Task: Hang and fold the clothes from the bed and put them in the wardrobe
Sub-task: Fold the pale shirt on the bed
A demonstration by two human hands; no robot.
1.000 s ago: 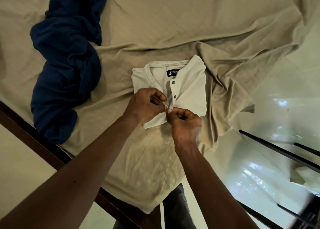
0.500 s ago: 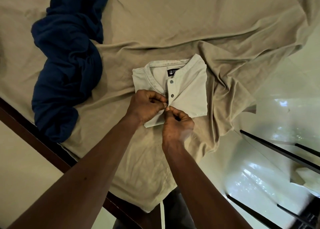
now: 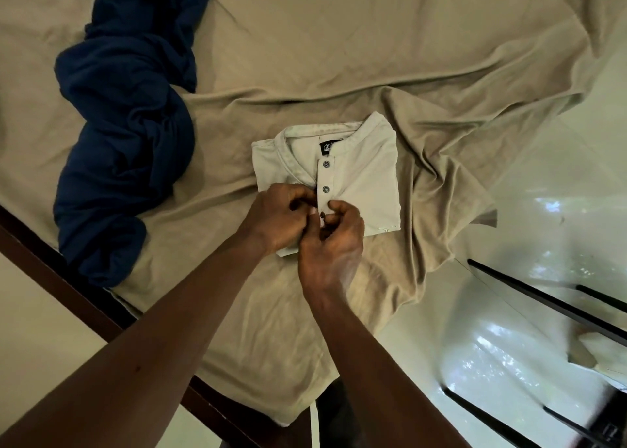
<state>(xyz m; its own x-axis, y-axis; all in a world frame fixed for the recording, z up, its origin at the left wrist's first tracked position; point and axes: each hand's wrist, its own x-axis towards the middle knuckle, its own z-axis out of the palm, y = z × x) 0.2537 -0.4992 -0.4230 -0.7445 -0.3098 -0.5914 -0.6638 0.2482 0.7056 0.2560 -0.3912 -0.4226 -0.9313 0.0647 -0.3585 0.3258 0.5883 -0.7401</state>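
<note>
Both hands meet knuckle to knuckle, fingers curled — the left hand (image 3: 281,217) and right hand (image 3: 334,240) pinch the placket of the folded shirt (image 3: 369,176), which lies on the bed sheet (image 3: 305,40) — blue garment (image 3: 125,125) well left.

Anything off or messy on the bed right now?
The navy garment lies crumpled in an unfolded heap at the picture's left. The bedsheet is rumpled beside the folded shirt. The left hand and right hand pinch its button placket.

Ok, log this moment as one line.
step: buttoning folded shirt | left hand: pinches placket | right hand: pinches placket | blue garment: crumpled on bedsheet
</note>
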